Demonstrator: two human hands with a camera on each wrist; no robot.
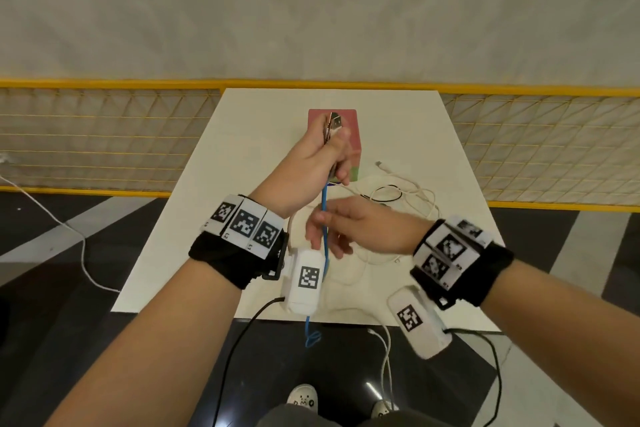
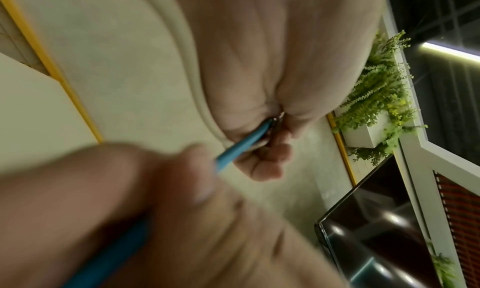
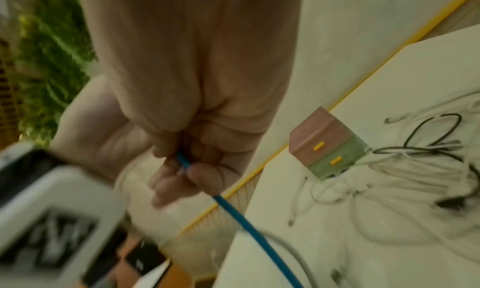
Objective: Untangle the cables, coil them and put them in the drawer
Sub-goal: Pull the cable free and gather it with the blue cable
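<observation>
A blue cable (image 1: 324, 218) hangs straight from my raised left hand (image 1: 332, 149), which grips it just below its metal USB plug (image 1: 335, 123). The left wrist view shows those fingers (image 2: 262, 160) curled round the blue cable (image 2: 241, 148). Lower down, my right hand (image 1: 325, 232) pinches the same cable; its fingers (image 3: 197, 175) curl round the blue cable (image 3: 183, 162) in the right wrist view. The cable's lower end, with a small tangle (image 1: 311, 338), dangles below the table's front edge. The small pink and green drawer box (image 1: 349, 149) stands behind my left hand, with both drawers (image 3: 330, 148) closed.
A tangle of white and black cables (image 1: 398, 196) lies on the white table (image 1: 242, 135) right of the drawer box, also in the right wrist view (image 3: 415, 169). One white cable (image 1: 384, 350) hangs off the front edge. A yellow mesh fence (image 1: 104, 135) runs behind the table.
</observation>
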